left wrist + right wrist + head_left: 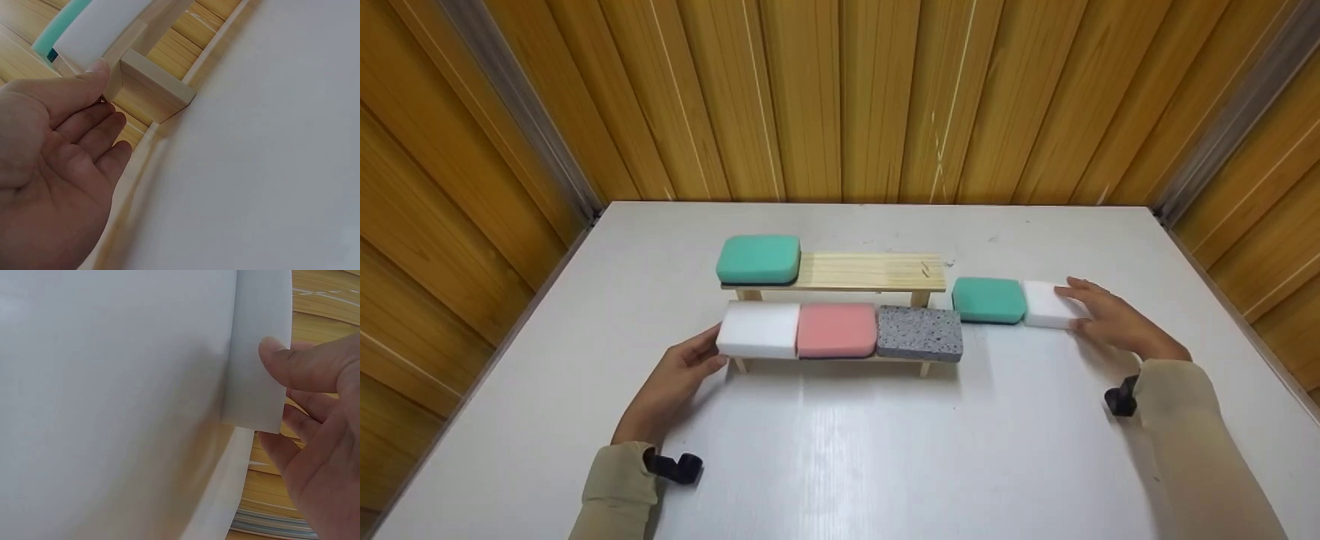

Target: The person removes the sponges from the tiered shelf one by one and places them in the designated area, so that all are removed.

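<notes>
My left hand grips the left end of the low front wooden shelf, its thumb on the board's corner in the left wrist view, just under a white sponge. A pink sponge and a grey pumice stone continue that row. Off to the right, my right hand holds another white sponge by its right end, thumb on the near side. That sponge lies against the right side of a green sponge on the table.
Behind the row stands a rear wooden shelf with a green sponge at its left end. The white table is bounded by yellow wood-look panels at the back and sides.
</notes>
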### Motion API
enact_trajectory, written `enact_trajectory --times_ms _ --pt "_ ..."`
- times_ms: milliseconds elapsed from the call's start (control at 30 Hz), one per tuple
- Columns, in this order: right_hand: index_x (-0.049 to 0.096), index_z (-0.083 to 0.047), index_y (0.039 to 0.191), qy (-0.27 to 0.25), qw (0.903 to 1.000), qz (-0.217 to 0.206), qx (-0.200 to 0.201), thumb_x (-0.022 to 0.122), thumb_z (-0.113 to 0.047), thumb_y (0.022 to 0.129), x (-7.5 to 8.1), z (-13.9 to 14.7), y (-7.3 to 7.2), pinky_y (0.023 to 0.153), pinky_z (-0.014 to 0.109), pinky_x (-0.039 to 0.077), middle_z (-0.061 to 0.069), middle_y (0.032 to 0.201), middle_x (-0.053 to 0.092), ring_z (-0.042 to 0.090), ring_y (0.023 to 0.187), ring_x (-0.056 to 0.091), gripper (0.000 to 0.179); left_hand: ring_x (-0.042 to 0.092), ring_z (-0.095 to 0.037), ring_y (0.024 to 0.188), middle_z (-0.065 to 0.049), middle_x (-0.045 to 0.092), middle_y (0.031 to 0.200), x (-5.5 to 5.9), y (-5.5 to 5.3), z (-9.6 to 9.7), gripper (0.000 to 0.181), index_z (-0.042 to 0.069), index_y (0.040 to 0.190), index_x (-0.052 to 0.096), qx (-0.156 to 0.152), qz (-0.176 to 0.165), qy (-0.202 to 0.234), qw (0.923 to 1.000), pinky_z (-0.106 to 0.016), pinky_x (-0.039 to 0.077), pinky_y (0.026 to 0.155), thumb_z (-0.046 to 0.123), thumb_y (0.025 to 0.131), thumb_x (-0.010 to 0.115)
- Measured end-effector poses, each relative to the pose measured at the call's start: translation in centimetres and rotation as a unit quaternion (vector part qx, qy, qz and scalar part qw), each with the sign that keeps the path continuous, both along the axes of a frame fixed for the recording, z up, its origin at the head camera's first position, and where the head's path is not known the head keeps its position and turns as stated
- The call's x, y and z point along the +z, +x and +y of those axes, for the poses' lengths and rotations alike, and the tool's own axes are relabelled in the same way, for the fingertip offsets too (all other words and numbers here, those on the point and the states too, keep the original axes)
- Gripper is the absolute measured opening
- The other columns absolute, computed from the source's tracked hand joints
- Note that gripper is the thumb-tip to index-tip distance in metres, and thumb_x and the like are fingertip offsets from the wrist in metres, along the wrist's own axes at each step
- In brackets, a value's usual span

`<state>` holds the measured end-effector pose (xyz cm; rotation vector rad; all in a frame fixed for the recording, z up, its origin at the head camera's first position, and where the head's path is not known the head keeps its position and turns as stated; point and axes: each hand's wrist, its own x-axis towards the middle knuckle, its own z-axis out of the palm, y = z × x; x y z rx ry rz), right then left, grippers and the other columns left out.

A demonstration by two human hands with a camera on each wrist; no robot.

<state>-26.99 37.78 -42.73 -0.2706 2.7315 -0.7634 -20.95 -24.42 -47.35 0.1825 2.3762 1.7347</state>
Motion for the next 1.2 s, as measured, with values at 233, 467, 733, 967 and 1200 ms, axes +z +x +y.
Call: enact_trajectory --times_ms 233,467,733,967,1200 --pt "0.032 0.000 0.148 -0.008 0.9997 0.023 -0.008 0.056 -0.011 0.095 -0.3 0.0 0.0 0.110 0.072 0.010 0.025 0.159 0.010 0.053 0.142 0.006 0.059 0.033 -0.025 0.143 -0.009 0.033 0.156 0.0 0.0 0.0 0.060 0.009 0.150 0.032 0.003 -0.008 -0.007 0.9999 -0.039 0.031 0.116 0.015 0.096 0.058" --pt "0.035 0.001 0.146 0.001 0.9990 0.043 -0.012 0.057 -0.010 0.094 -0.5 0.0 0.2 0.111 0.070 0.013 0.024 0.158 0.016 0.051 0.143 0.010 0.057 0.033 -0.025 0.143 -0.010 0.034 0.155 0.0 0.0 0.0 0.059 0.010 0.150 0.033 0.004 -0.008 -0.009 0.9999 -0.040 0.029 0.117 0.015 0.096 0.058" --pt "0.031 -0.003 0.149 -0.026 0.9985 0.029 -0.040 0.059 -0.012 0.094 0.2 -0.2 0.6 0.110 0.070 0.013 0.024 0.158 0.016 0.050 0.143 0.008 0.062 0.031 -0.024 0.144 -0.009 0.033 0.155 0.1 0.1 0.1 0.060 0.010 0.150 0.034 0.007 -0.017 0.003 0.9998 -0.040 0.027 0.118 0.016 0.096 0.059" --pt "0.031 -0.004 0.149 -0.036 0.9977 0.040 -0.041 0.062 -0.011 0.092 0.6 0.0 0.7 0.110 0.070 0.015 0.026 0.156 0.020 0.051 0.142 0.012 0.065 0.033 -0.024 0.143 -0.009 0.034 0.155 0.0 0.0 0.0 0.059 0.010 0.150 0.033 0.001 -0.005 -0.006 1.0000 -0.039 0.029 0.117 0.016 0.096 0.058" --pt "0.035 -0.002 0.147 -0.045 0.9958 0.077 -0.021 0.063 -0.018 0.093 1.1 -0.2 0.9 0.110 0.069 0.020 0.029 0.151 0.029 0.052 0.139 0.020 0.063 0.033 -0.026 0.143 -0.010 0.033 0.156 0.0 0.0 0.0 0.060 0.009 0.150 0.032 0.000 0.002 -0.006 1.0000 -0.038 0.031 0.116 0.012 0.096 0.058"
